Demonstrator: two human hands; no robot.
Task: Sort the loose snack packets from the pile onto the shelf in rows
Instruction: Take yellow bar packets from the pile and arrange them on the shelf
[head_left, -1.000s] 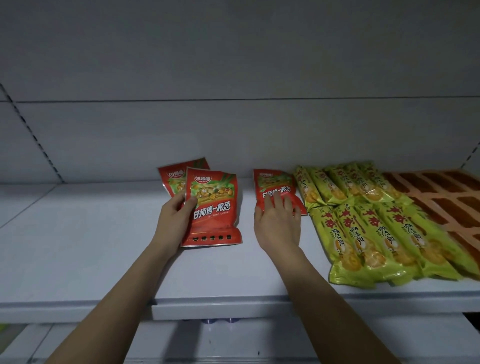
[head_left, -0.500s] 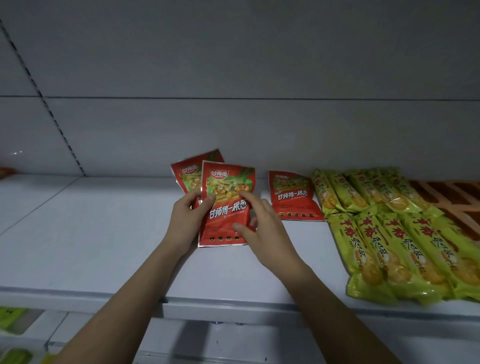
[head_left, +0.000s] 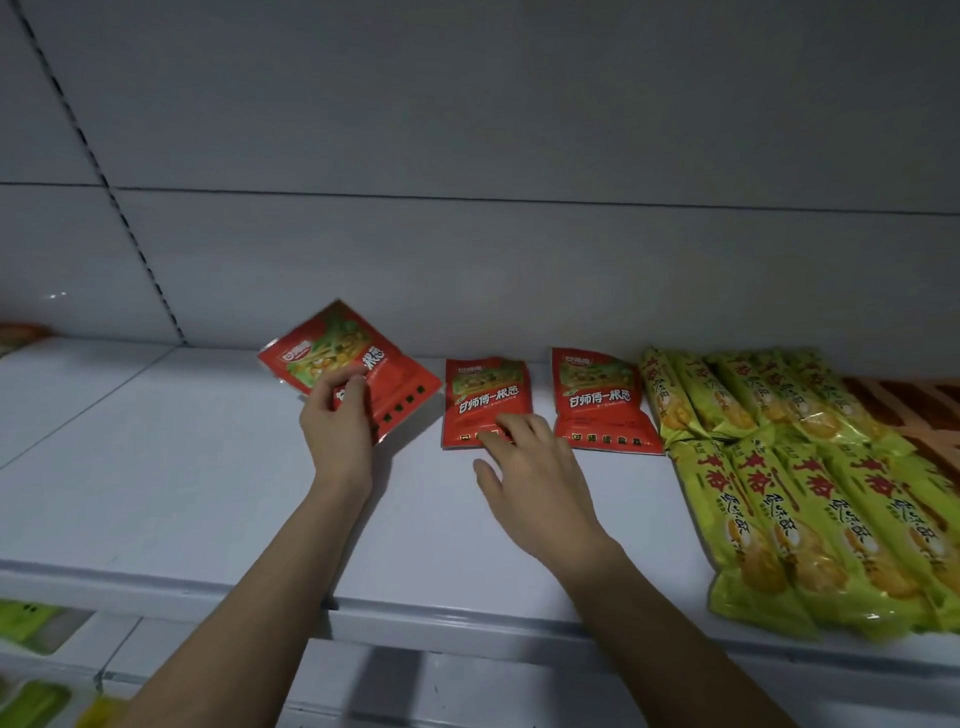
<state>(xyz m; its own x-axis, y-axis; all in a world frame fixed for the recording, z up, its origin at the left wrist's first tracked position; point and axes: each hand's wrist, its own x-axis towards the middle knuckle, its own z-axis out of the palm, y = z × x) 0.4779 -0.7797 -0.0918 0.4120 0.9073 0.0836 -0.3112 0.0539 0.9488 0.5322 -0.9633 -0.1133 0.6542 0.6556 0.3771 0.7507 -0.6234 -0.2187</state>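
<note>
While the left hand pinches a tilted red packet at centre frame, the right hand presses flat-fingered on the middle packet; a nudge could skew that row on the shelf.

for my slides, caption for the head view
Left hand holds a red packet; right hand touches another on the shelf.

Dim, greyish light; soft shadows under arms; wide-angle edge bending; slight blur.
</note>
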